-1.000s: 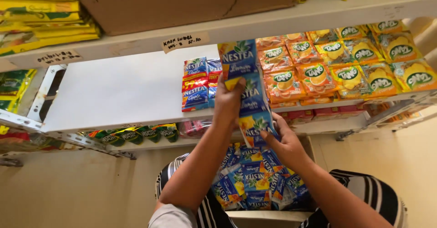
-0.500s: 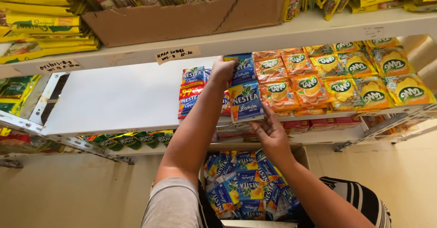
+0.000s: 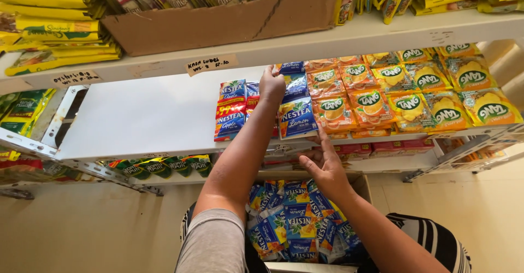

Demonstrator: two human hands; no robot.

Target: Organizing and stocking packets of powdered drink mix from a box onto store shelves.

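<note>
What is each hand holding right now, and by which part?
The left hand rests on the upper part of the strip of blue sachets on the white shelf; a closed grip cannot be told. The right hand holds nothing.

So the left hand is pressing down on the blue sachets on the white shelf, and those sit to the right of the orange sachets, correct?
Not quite. The head view shows the blue sachets under the left hand lying to the left of the orange sachets, not the right. The rest holds: the hand rests on them on the white shelf.
</note>
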